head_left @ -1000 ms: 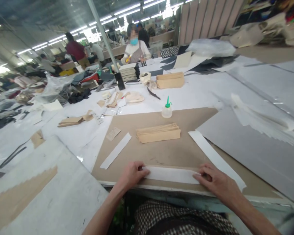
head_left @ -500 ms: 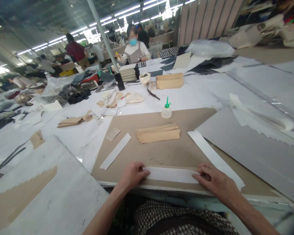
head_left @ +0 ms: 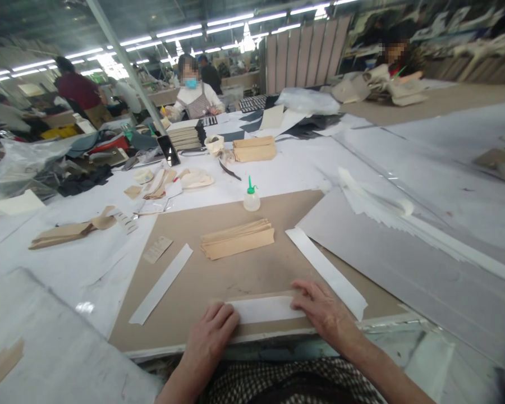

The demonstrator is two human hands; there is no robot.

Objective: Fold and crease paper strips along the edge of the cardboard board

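A white strip (head_left: 265, 310) lies crosswise near the front edge of the brown board (head_left: 252, 275), with a narrow tan edge along its far side. My left hand (head_left: 214, 328) is closed over the strip's left end, fingers bent and together; its thumb is hidden. At the right end rests my right hand (head_left: 322, 311), its fingers open and partly spread, the tips touching the strip. Farther up the board is a stack of tan strips (head_left: 238, 239). Other white strips lie slantwise, a left one (head_left: 162, 285) and a right one (head_left: 326, 272).
A clear bottle with a green spout (head_left: 251, 197) stands at the board's far edge. Large grey sheets (head_left: 387, 252) overlap the board at right. A small pale card (head_left: 157, 249) lies left. Across the table a masked person (head_left: 197, 98) works near a leaning phone (head_left: 168, 150).
My left hand has gone from pinching the strip's left end to lying over it. My right fingers have loosened and spread. The view has turned right, so the scene shifts left.
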